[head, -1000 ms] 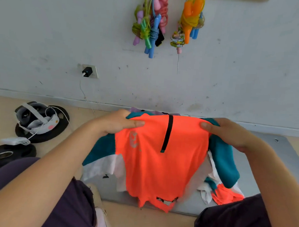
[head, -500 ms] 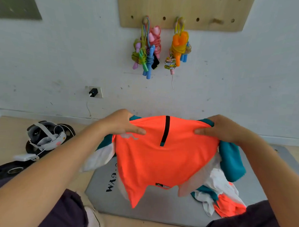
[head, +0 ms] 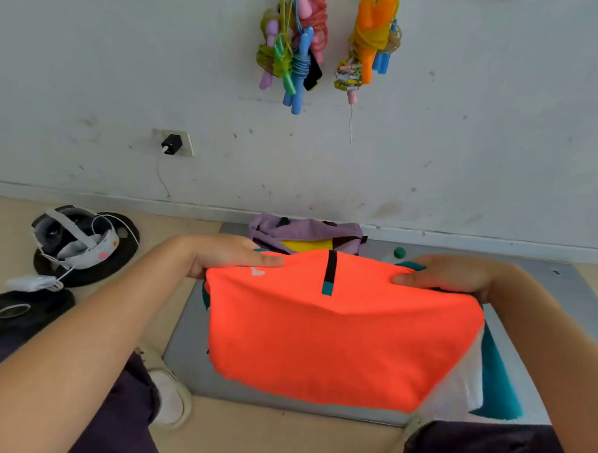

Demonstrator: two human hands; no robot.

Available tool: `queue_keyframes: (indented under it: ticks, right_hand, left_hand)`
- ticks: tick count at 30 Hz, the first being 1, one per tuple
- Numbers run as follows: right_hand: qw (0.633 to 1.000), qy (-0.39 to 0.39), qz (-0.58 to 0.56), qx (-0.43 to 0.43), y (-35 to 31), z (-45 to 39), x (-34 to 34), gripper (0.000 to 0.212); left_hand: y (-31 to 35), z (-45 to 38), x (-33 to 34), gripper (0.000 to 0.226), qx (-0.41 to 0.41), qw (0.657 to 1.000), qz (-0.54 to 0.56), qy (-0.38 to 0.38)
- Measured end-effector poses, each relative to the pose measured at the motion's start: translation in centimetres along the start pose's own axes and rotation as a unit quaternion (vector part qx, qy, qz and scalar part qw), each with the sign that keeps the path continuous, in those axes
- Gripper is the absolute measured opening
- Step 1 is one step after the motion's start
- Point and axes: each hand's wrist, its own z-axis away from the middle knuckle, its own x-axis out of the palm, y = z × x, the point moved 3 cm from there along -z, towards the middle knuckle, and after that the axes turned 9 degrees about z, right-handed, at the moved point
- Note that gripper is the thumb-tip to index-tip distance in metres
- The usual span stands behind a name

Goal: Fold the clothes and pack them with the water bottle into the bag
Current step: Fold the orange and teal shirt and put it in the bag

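Lying over the grey mat [head: 186, 341], the orange shirt [head: 337, 330] is held at its top corners. The left hand [head: 228, 254] and right hand [head: 449, 272] each pinch it. Behind it, a purple bag [head: 304, 230] sits by the wall.

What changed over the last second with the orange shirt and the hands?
The shirt came down from hanging in the air onto the grey mat, now bunched shorter. Purple bag now shows behind it. Left hand and right hand still pinch its top corners.
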Motion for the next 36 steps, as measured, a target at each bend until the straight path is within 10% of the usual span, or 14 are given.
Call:
queue_keyframes:
  ticks: [4,10,18,21,26,31,36]
  right_hand:
    - [0.998,0.031,0.035,0.035,0.7,-4.9,-1.2,0.054]
    - [0.985,0.086,0.097,0.111,8.7,-19.0,4.8,0.034]
    - [0.982,0.057,-0.003,0.178,16.5,-29.1,10.0,0.039]
    - [0.970,0.190,0.017,0.151,16.9,-31.4,8.6,0.016]
    - [0.886,0.444,0.078,0.108,17.2,-32.4,8.4,0.035]
    - [0.883,0.395,0.045,0.251,21.7,-30.7,15.0,0.013]
    - [0.880,0.324,-0.098,0.333,25.0,-29.2,20.8,0.036]
  left_hand:
    - [-1.1,-3.6,-1.6,0.071,-0.042,0.999,-0.026,-0.018]
    - [-14.4,-16.5,-0.7,0.024,-0.071,0.986,-0.104,0.113]
    - [-25.7,-24.6,1.1,0.012,-0.127,0.988,0.042,0.076]
    - [-25.6,-26.9,-1.1,0.003,-0.064,0.970,0.023,0.234]
    - [-25.1,-28.2,-2.5,0.077,0.049,0.919,-0.081,0.382]
    - [-31.2,-25.4,1.0,0.057,-0.124,0.869,-0.060,0.475]
    - [-35.3,-23.8,4.1,0.064,-0.288,0.843,-0.007,0.454]
